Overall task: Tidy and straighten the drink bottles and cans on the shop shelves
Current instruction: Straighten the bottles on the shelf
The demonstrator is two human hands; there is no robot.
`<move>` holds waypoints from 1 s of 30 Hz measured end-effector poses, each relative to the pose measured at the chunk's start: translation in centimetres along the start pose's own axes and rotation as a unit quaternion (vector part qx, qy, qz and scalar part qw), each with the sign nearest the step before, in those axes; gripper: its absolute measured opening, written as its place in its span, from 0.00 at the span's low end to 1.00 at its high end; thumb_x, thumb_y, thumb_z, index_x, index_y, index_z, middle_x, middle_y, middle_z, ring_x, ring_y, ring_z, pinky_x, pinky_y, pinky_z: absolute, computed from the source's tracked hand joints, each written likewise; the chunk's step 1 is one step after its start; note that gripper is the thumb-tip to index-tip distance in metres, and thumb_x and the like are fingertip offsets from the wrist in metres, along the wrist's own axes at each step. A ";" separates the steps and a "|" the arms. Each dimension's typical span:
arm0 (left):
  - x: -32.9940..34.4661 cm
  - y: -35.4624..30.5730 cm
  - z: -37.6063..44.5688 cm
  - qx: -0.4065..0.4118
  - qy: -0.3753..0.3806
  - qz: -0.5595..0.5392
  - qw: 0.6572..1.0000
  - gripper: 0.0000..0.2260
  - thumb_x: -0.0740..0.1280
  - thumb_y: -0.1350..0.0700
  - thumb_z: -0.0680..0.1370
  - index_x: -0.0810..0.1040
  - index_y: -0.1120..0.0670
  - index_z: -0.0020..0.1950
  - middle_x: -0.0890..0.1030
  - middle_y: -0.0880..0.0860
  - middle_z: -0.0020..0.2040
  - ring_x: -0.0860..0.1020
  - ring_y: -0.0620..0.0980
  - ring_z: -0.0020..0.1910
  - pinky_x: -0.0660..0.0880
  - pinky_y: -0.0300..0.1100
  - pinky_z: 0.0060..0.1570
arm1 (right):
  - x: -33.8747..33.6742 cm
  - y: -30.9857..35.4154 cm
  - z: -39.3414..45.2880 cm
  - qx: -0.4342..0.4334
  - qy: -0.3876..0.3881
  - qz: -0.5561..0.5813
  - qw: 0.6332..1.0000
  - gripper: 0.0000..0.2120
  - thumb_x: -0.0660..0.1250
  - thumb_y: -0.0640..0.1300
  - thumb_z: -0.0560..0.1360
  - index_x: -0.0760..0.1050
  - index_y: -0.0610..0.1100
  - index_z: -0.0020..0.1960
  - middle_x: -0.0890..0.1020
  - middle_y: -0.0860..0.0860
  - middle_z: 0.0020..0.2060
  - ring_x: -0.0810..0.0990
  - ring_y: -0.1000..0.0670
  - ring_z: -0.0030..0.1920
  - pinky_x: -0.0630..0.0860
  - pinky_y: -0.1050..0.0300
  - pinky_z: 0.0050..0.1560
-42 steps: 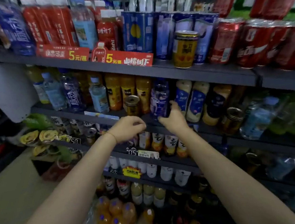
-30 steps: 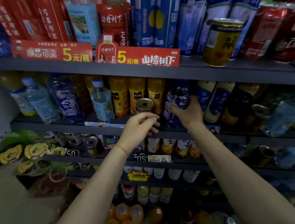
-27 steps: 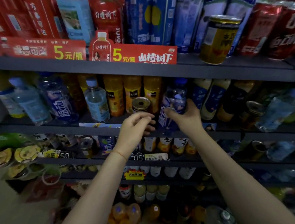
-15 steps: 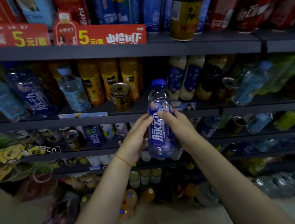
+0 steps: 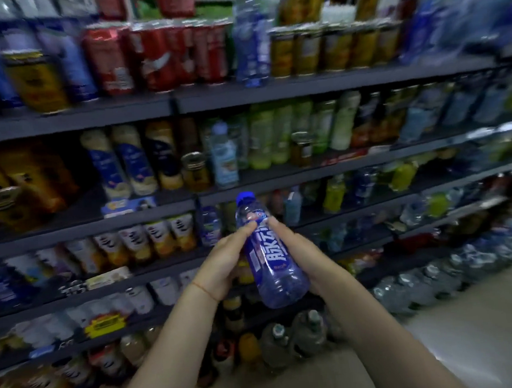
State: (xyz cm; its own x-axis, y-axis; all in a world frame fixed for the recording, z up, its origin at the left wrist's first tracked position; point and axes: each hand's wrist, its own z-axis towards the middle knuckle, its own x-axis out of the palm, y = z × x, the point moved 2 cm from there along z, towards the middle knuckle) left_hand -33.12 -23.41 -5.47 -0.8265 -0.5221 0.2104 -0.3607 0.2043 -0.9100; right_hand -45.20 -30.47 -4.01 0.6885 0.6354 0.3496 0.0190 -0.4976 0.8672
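A blue drink bottle (image 5: 268, 254) with a blue cap and white lettering is held in front of the shelves, tilted with its cap up and to the left. My left hand (image 5: 223, 263) grips its left side and my right hand (image 5: 302, 251) grips its right side. Behind it runs a dark shelf unit (image 5: 301, 89) with several tiers. Red cans (image 5: 158, 57) and yellow cans (image 5: 323, 47) line the top tier, with a tall blue bottle (image 5: 250, 41) between them.
The second tier holds cream-and-blue bottles (image 5: 123, 161), a lone gold-lidded can (image 5: 196, 171), a pale blue bottle (image 5: 224, 156) and green bottles (image 5: 274, 131). Large water bottles (image 5: 438, 274) stand on the floor at right. Bare floor (image 5: 473, 329) lies at lower right.
My right hand pulled the blue bottle off the second shelf and both hands now hold it lower, away from the shelf. The view has swung to the right along the shelves.
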 end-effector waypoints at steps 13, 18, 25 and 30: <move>26.3 -1.8 9.3 0.235 0.046 0.072 0.968 0.26 0.82 0.54 0.59 0.80 0.57 0.53 0.86 0.54 0.46 0.83 0.51 0.44 0.81 0.47 0.47 | -26.9 10.9 -3.7 -0.133 -0.027 -0.239 0.961 0.23 0.75 0.39 0.73 0.72 0.51 0.63 0.84 0.51 0.56 0.83 0.53 0.55 0.80 0.58 0.56; 36.9 -1.7 17.6 0.293 0.096 0.149 0.939 0.33 0.83 0.52 0.57 0.75 0.53 0.58 0.84 0.54 0.55 0.82 0.53 0.54 0.79 0.52 0.57 | -38.4 15.8 0.4 -0.170 -0.113 -0.294 0.934 0.29 0.81 0.44 0.65 0.74 0.51 0.63 0.84 0.52 0.56 0.82 0.52 0.57 0.80 0.50 0.59; 52.9 -5.4 28.4 0.319 0.143 0.178 0.920 0.28 0.83 0.60 0.63 0.73 0.47 0.56 0.81 0.50 0.56 0.80 0.46 0.56 0.77 0.44 0.55 | -52.7 27.1 4.5 -0.230 -0.231 -0.366 0.872 0.29 0.81 0.48 0.66 0.74 0.53 0.63 0.81 0.55 0.54 0.80 0.59 0.52 0.77 0.63 0.49; 60.8 -8.2 34.8 0.365 0.149 0.184 0.900 0.31 0.81 0.59 0.66 0.72 0.38 0.60 0.78 0.46 0.61 0.78 0.44 0.60 0.76 0.41 0.58 | -60.0 33.3 7.9 -0.295 -0.280 -0.349 0.845 0.26 0.78 0.41 0.67 0.75 0.51 0.62 0.82 0.57 0.50 0.80 0.62 0.49 0.78 0.63 0.47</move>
State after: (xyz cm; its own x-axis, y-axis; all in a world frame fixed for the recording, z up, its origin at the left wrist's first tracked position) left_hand -65.39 -85.61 2.32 -0.9503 -0.2636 -0.1655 0.2515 -0.3373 -0.9072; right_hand -80.20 -89.83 1.09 0.8969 0.1920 -0.3983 0.3106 0.3674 0.8767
